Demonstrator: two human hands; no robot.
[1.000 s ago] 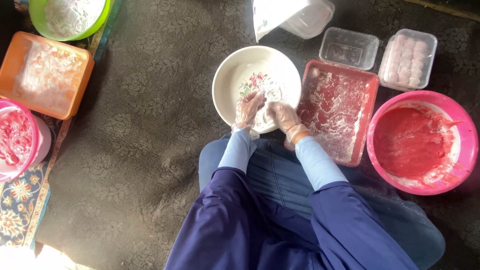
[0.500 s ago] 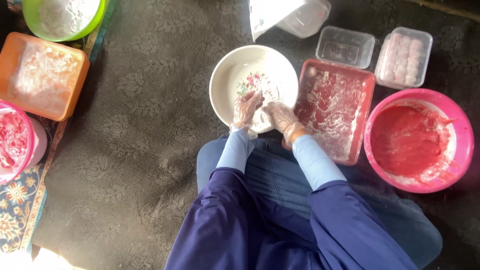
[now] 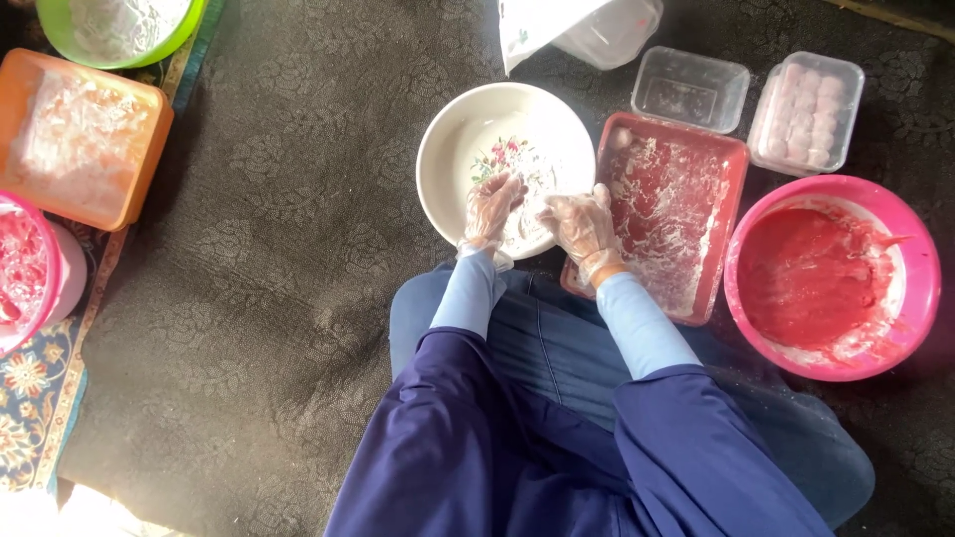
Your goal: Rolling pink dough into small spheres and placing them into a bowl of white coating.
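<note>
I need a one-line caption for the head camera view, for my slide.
Gloved left hand and right hand over a floral white bowl, beside a red floured tray.

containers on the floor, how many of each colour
Pink bowls: 2
Clear plastic boxes: 3
Orange tub: 1
Red tray: 1
Green bowl: 1
White floral bowl: 1
Total: 9

Tray (image 3: 667,214) right of bowl (image 3: 453,164)
</note>
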